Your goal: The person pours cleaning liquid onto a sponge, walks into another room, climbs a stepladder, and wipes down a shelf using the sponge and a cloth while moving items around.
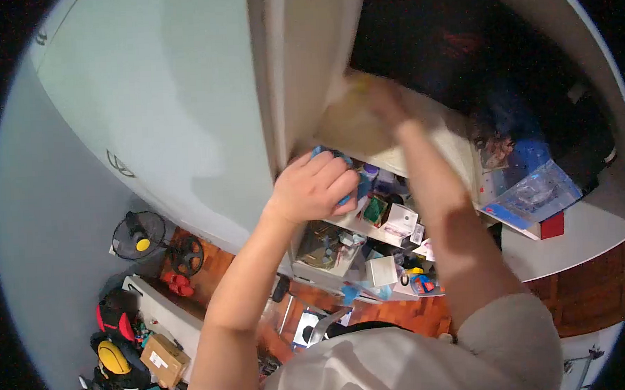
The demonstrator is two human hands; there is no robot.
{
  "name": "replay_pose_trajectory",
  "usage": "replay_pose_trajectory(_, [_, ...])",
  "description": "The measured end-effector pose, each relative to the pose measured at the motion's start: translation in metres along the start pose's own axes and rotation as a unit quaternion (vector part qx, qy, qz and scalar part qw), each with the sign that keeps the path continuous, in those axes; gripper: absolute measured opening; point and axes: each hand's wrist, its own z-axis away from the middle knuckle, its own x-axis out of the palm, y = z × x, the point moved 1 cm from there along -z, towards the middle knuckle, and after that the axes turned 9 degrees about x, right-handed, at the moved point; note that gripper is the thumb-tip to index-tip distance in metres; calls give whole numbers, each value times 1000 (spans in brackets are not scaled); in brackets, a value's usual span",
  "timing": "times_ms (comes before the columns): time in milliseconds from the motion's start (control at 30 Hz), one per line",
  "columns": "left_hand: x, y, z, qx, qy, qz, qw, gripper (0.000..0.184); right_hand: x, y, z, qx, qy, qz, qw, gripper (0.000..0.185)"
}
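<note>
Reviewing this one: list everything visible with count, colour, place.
Cabinet front: one, pale green, upper left
Shelf board: one, cream, upper centre
Fan: one, black and yellow, lower left
Bags: at least two, red and yellow, lower left
Cardboard box: one, brown, lower left
White boxes: at least two, white, mid-frame
Small clutter: count unclear, mixed, mid-frame
Plastic package: one, clear and blue, right
Red box: one, red, beside package
Blue item: one, blue, in left hand
Yellowish item: one, yellow, blurred, at right hand
Shirt: one, pale, bottom centre
Left hand: one, bare, centre
Right hand: one, bare, upper centre
</note>
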Motion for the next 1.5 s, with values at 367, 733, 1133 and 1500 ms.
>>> replay_pose_trajectory(367, [-2,4,2,-20,-7,-30,999,20,-92,104,150,34,89,99,991,29])
replay_pose_trajectory(733, [25,4,-41,-277,303,43,911,26,-100,90,169,-9,69,58,996,36])
replay_pose_trajectory(1133, [22,-3,-60,-535,35,351,768,57,-115,-37,167,-122,32,-370,920,30])
replay_pose_trajectory(1500, [-11,9,16,-50,-80,82,992,36,1,17,3,-190,-3,6,982,41])
